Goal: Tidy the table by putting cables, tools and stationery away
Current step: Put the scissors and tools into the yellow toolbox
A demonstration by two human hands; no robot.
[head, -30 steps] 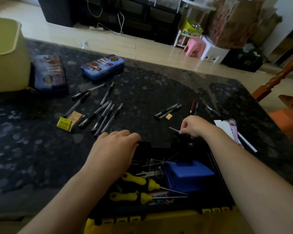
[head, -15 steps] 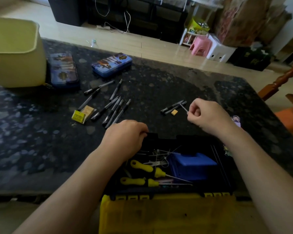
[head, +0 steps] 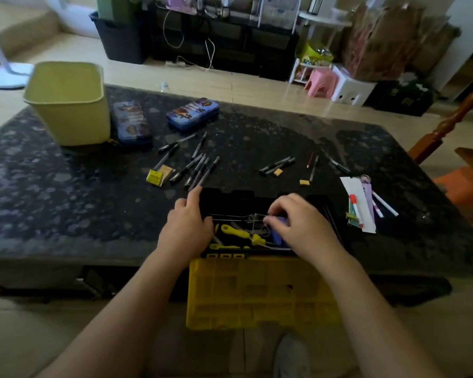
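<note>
At the lower middle of the frame, the toolbox (head: 243, 197) sits on the near edge of the table (head: 66, 203), its yellow lid (head: 257, 293) hanging down toward me. My left grip (head: 187, 227) clasps the box's left rim, thumb inside, index finger stretched along the edge. My right grip (head: 301, 227) is curled over the blue case (head: 281, 237), fingertips down among the thin metal rods (head: 230, 215). Whether it pinches one I cannot tell.

I judge those rods light, stiff and a little springy. They are slick too, so a fingertip pinch near mid-length should suit them. The screwdrivers (head: 234, 231) beside them have fat yellow handles, the obvious hold.

Above the box, left of centre, lie the pens (head: 197, 170), which look light, round and likely to roll. I would gather them by the barrels as a bundle. The erasers (head: 304, 182) are small and soft.

This table is dark, speckled stone, probably slippery, and black pens blend into it. Toward the upper left stand a yellow bin (head: 69, 105) and two tins (head: 193, 113). Beyond are pale floor tiles, a dark cabinet with cables, and a pink stool (head: 321, 81).
</note>
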